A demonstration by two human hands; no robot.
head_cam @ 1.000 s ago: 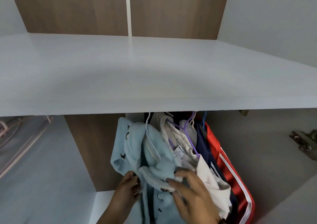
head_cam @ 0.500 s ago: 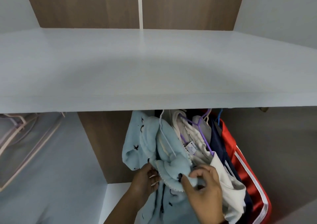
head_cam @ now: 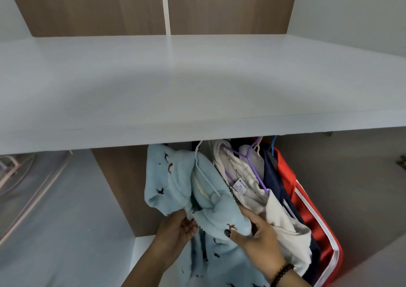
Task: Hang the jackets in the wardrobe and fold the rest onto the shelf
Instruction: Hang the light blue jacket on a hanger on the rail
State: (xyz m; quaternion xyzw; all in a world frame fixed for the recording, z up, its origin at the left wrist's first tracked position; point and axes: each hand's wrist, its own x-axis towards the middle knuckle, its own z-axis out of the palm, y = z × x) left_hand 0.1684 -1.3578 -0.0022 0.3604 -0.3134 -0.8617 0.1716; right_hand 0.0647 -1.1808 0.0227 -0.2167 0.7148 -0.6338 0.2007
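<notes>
Spanning the whole view is a white wardrobe shelf (head_cam: 197,84), and jackets are hanging under it. A light blue fleece jacket (head_cam: 173,183) is hanging leftmost on a white hanger (head_cam: 201,170), beside a cream hoodie (head_cam: 252,187) on a purple hanger (head_cam: 243,157), then a navy jacket (head_cam: 272,176) and a red jacket (head_cam: 307,198). Left hand (head_cam: 175,229) is pinching the fleece's front edge with curled fingers. Right hand (head_cam: 257,236) is gripping a bunched fold of the same fleece, thumb over it.

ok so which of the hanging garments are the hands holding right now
The light blue fleece jacket, leftmost on the rail, printed with small dark birds. Both the left hand and right hand grip it; the cream, navy and red ones hang untouched.
</notes>
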